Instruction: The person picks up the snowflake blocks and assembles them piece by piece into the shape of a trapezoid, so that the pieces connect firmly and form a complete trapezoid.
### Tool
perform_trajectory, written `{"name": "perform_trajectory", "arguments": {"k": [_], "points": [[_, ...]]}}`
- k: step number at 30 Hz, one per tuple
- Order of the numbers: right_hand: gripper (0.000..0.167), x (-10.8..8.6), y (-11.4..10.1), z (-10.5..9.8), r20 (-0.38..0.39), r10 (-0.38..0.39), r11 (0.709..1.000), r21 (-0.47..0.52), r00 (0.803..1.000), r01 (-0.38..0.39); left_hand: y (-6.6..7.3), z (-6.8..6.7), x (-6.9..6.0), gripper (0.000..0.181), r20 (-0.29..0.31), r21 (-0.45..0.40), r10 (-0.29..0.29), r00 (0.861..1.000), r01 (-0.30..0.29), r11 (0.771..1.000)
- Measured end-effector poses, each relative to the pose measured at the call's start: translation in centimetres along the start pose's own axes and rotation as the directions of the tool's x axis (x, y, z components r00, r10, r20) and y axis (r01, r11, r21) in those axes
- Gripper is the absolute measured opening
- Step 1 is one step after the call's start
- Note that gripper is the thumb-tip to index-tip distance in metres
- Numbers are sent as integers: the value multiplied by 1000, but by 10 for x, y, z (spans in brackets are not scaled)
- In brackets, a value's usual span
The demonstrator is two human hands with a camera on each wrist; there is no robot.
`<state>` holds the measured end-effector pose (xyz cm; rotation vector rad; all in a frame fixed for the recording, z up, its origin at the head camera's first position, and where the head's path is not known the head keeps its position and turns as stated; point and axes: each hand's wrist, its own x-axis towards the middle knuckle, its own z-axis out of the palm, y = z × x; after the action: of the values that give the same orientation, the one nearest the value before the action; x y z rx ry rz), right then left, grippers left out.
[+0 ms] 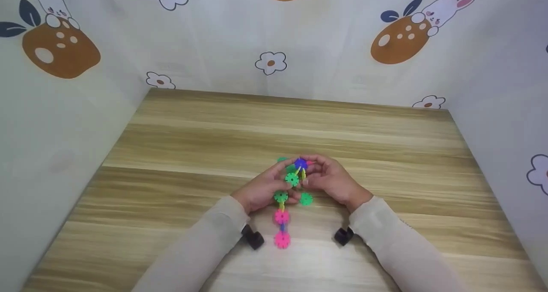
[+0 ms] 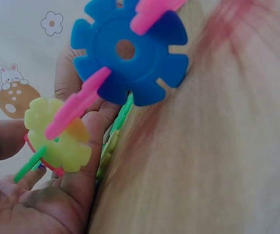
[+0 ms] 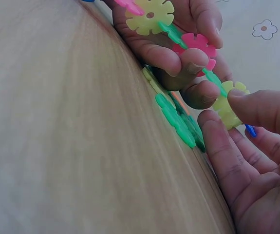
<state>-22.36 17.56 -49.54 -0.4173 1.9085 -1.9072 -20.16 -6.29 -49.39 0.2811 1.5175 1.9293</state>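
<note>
Below the centre of the head view, the left hand (image 1: 266,188) grips a disc chain (image 1: 281,217); the right hand (image 1: 336,183) pinches its yellow disc (image 3: 224,113).

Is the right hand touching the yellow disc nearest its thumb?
Touching. The right wrist view shows the right hand pinching the yellow disc, its thumb tip overlapping the disc's face and its index fingertip at the lower edge.
</note>
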Motion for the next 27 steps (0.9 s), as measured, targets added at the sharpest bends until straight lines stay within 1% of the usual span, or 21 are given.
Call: {"name": "perform_trajectory", "arguments": {"k": [9,16,19,23,27], "points": [[63,-2,-1,3,-18,1,1000,-4,1000,-1,1,1,-2,73,-9,0,-11,1000,11,1000],[61,-2,-1,3,-51,11,998,-54,999,-14,2,0,-1,73,9,-5,-9,1000,9,1000],[60,-2,-1,3,-58,15,998,-61,998,-19,0,0,-1,72,14,-10,-5,1000,5,1000],[58,-1,-1,2,-43,19,999,-36,999,-20,-1,0,0,73,4,-20,-7,1000,7,1000],[62,0,-1,1,-12,10,1000,-6,1000,-10,0,0,2,74,-21,-27,-4,1000,4,1000]]}}
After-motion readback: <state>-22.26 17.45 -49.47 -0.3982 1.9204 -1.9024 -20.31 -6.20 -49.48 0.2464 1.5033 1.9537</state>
